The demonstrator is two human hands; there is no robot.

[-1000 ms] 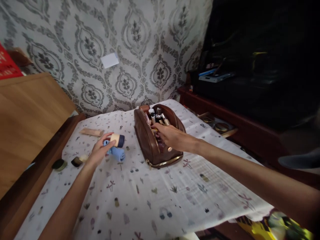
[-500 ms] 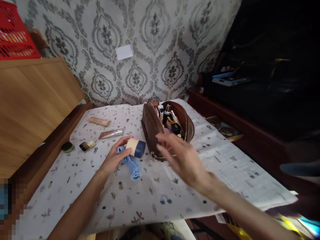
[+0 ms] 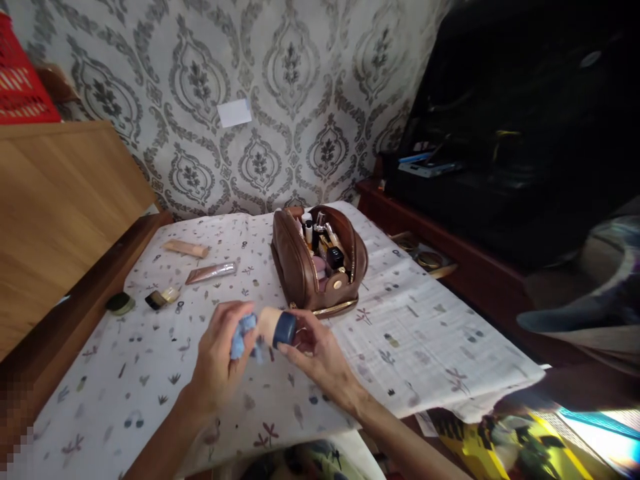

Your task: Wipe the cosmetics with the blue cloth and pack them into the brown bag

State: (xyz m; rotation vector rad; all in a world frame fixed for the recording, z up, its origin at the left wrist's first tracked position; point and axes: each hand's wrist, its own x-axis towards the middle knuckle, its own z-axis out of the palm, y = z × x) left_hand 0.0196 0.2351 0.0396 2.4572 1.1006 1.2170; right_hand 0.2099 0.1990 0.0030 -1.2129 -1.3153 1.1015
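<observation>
Between my hands, above the cloth-covered table, is a cream-coloured cosmetic container with a navy cap [image 3: 273, 327], lying sideways. My right hand [image 3: 320, 350] grips it at the navy end with thumb and fingers. Bunched in my left hand [image 3: 220, 347] is a light blue cloth [image 3: 243, 337], close by the container's cream end; whether it touches is blurred. Just beyond my hands stands a brown makeup bag [image 3: 295, 267], unzipped, with several bottles and tubes inside, among them a black-capped bottle [image 3: 335, 257].
To the left on the patterned cloth [image 3: 400, 373] lie a beige tube [image 3: 186, 249], a pinkish tube [image 3: 211, 272], a small black-capped bottle [image 3: 161, 298] and a dark round jar [image 3: 120, 304]. A wooden panel [image 3: 65, 200] borders the left; a black screen [image 3: 525, 133] stands right.
My right hand has come from beside the bag to take the container by its cap. My left hand has let go of the container and keeps the blue cloth. The view has shifted right.
</observation>
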